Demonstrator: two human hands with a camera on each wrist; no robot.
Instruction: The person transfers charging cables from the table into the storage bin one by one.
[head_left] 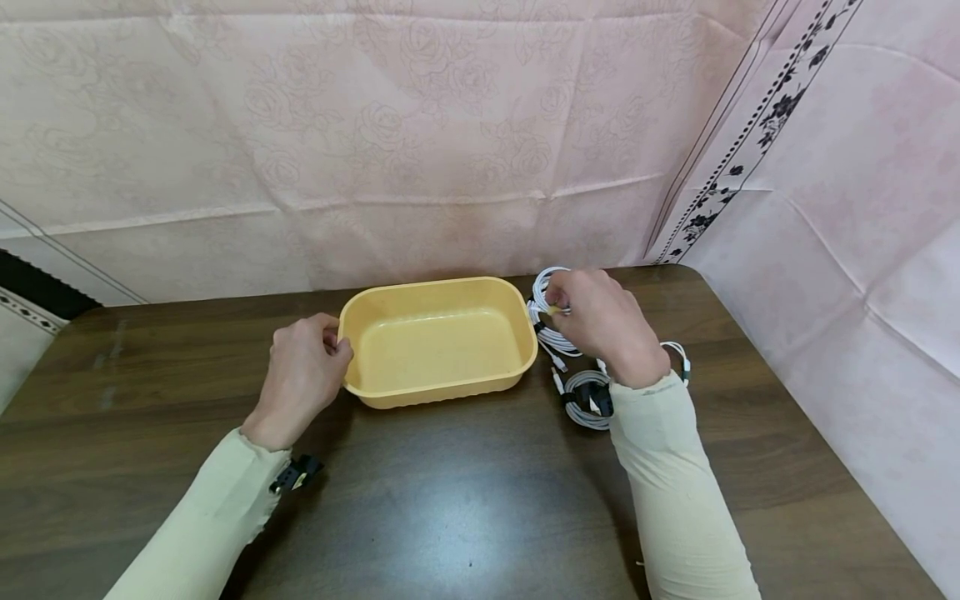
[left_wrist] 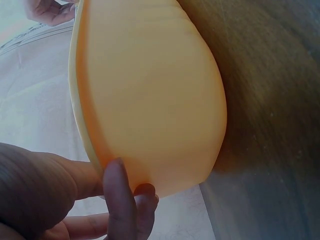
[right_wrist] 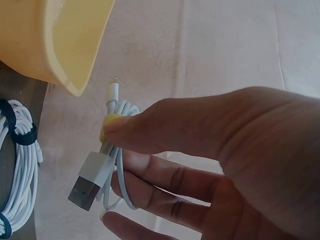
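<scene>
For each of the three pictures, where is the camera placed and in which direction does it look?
Head: worn on the head, looks forward and down at the table; both sleeved arms show.
Left wrist: beside the left hand, looks along the yellow tub; fingers show.
Right wrist: by the right hand, looks at the white cable it pinches; thumb and fingers show.
Shared: the yellow tub appears in all three views.

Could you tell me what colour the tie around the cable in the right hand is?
Yellow tie, clearest in the right wrist view.
</scene>
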